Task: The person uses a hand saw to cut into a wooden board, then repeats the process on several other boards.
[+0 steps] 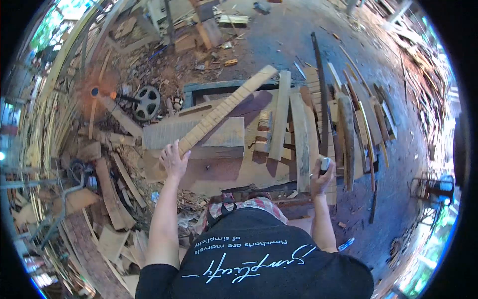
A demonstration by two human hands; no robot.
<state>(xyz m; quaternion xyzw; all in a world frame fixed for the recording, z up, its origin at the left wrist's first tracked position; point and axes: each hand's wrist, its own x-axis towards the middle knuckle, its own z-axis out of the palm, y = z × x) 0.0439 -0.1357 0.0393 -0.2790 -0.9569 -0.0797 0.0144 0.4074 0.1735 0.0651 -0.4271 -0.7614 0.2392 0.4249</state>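
Note:
A long wooden board [226,110], crossed by dark lines along its side, slants up and away from my left hand [173,158]. My left fingers are closed on its near end, over a thick wooden block [224,132]. My right hand [321,178] is wrapped round the pale handle of a long, narrow, dark-bladed tool [322,109]. Its blade points away from me, across several wooden pieces. Close to my right hand lies a long pale board [299,139].
Under the block is a low wooden work surface [209,174]. Several curved and straight wood pieces [345,129] lie at the right. A spoked wheel [148,103] stands at the left, near a blurred orange spot. Offcuts and sawdust cover the ground around; stacked strips [45,114] line the left side.

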